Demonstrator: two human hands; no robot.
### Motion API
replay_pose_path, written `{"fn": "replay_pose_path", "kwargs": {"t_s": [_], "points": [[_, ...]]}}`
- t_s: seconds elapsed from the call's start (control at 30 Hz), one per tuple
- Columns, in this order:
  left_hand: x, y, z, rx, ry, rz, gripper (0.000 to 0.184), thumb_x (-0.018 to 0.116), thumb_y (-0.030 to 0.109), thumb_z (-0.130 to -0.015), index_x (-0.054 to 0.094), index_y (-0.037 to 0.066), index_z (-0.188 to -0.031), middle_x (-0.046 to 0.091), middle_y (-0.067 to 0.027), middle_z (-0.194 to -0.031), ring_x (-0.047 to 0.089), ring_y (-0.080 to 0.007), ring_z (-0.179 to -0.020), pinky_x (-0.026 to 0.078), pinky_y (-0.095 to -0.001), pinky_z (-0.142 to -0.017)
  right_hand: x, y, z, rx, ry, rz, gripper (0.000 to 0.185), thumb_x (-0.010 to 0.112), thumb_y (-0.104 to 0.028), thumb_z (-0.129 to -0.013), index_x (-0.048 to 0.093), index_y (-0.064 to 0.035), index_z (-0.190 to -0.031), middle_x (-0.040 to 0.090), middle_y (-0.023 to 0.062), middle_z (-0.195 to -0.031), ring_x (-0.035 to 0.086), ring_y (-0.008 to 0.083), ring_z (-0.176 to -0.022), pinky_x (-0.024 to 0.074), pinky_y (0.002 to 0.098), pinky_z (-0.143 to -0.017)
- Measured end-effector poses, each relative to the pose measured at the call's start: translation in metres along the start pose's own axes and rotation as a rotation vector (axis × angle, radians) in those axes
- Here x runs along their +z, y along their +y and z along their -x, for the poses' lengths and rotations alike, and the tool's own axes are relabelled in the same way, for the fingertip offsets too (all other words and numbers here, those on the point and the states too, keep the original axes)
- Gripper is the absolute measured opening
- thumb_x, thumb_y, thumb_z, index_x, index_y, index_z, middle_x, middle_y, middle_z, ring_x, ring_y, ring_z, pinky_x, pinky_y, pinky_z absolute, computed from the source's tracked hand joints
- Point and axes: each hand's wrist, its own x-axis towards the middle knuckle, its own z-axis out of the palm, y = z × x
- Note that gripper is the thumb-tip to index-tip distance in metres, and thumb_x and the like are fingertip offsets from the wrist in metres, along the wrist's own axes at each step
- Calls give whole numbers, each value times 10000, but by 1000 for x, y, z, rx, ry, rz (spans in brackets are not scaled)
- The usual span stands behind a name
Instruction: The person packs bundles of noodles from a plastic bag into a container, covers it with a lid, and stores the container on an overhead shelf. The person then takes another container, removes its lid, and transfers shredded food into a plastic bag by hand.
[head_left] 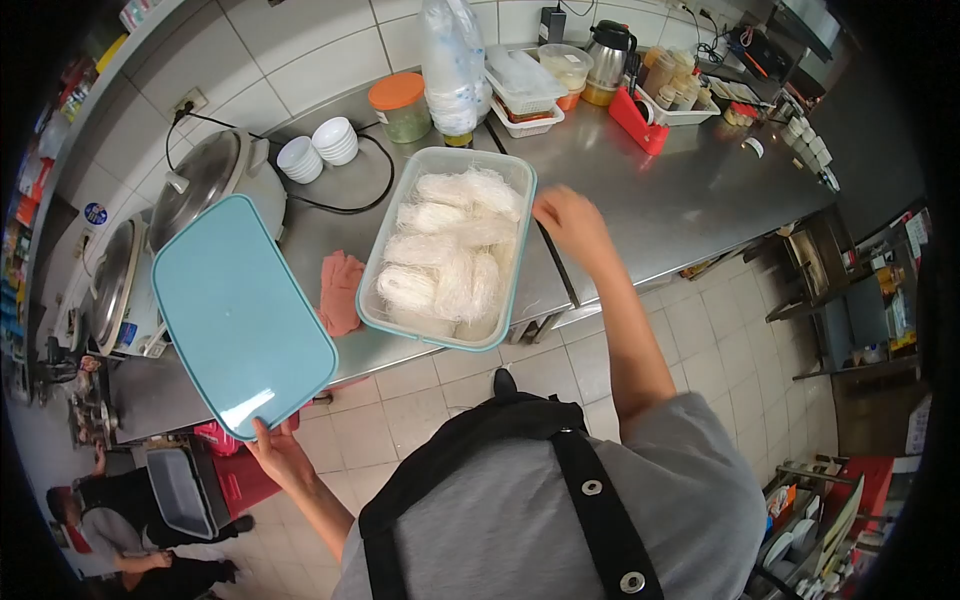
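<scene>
A teal plastic lid (245,310) is tilted up at the left, its lower edge pinched in my left hand (280,455). To the right of the lid, a rectangular plastic food container (430,343) sits at the edge of the steel counter. Several bundles of thin white dry noodles (440,250) lie inside it, uncovered. My right hand (570,225) is at the container's right rim, fingers curled in against it; the rim partly hides the fingertips. Between lid and container lies a pink cloth (341,290).
Behind the container stand an orange-lidded tub (400,105), bagged cups (452,70) and small white bowls (318,148). Large lidded cookers (210,185) stand left. A red holder (637,122) and a steel jug (607,62) are back right. Another person (120,530) is at lower left.
</scene>
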Motion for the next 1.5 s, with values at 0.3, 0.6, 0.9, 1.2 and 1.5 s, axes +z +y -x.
{"fn": "replay_pose_path", "kwargs": {"t_s": [0.3,0.6,0.9,1.2,1.5], "points": [[31,-12,-44,3,-74,52,400,565,124,-1002,445,28,-1371,559,-135,-1306,581,-243,-1181,531,-440,-995,116,44,152,-122,-31,51,200,707,-107,-788,635,-72,-971,607,75,-1010,589,275,-991,509,388,-813],[107,1,-30,226,-41,-137,460,571,109,-995,370,59,-1405,526,-127,-1344,580,-243,-1188,537,-426,-956,7,-27,72,14,428,-357,149,678,-36,-859,704,-17,-1005,663,139,-942,650,311,-840,505,376,-711],[121,-24,-20,492,-145,-717,372,570,74,-998,457,-32,-1336,595,-160,-1232,626,-201,-1067,549,-327,-863,35,-106,7,-20,-159,-1010,327,626,-202,-958,647,-31,-1236,670,99,-1139,643,196,-1003,552,322,-829],[134,-92,-40,743,-325,-1214,404,596,48,-949,526,21,-1346,702,-192,-1007,706,-303,-801,558,-358,-679,43,-80,-6,75,-185,-907,338,610,-231,-969,644,-22,-1233,678,80,-1092,623,147,-906,553,301,-751],[187,-107,-2,1208,-946,-1334,599,592,28,-816,549,203,-1387,577,-50,-1397,637,-281,-1118,555,-368,-882,55,-27,32,391,-42,-1067,423,548,-307,-1008,564,-13,-1312,671,103,-1079,637,153,-881,540,304,-733]]}}
